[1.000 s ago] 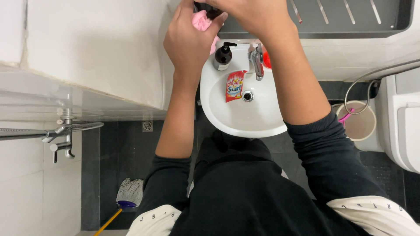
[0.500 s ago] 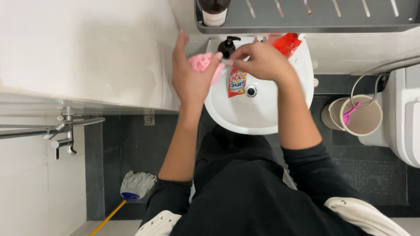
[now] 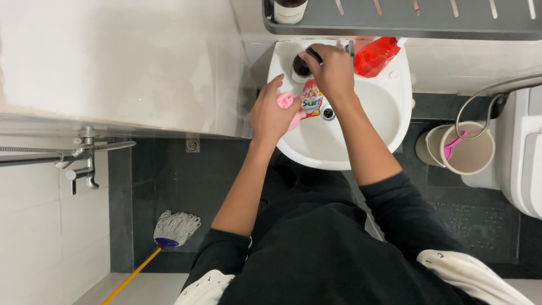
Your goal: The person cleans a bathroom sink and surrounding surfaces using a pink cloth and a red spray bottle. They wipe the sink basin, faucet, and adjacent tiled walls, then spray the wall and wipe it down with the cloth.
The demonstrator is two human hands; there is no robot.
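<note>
Since the earlier frame your right hand (image 3: 333,70) has gone up from the pink thing to the dark pump dispenser (image 3: 302,65) at the back left of the sink rim, and your left hand (image 3: 272,116) has slid down a bit toward the basin's left edge. Right hand now sits on top of the dispenser, fingers curled down over the pump head, covering most of it; can't tell how tight. Left hand is closed around a small pink cloth or sponge (image 3: 286,101), pink poking out above the thumb and below the palm, held over the left side of the white sink (image 3: 378,121). Red and white sachet (image 3: 311,100) lies in the basin just beside the drain (image 3: 328,113), between your two hands. Red bottle (image 3: 375,55) lies tilted on the back rim, right of the tap. Beige bin (image 3: 466,149) stands on the floor right of the sink; mop (image 3: 172,229) on the dark floor at lower left.
</note>
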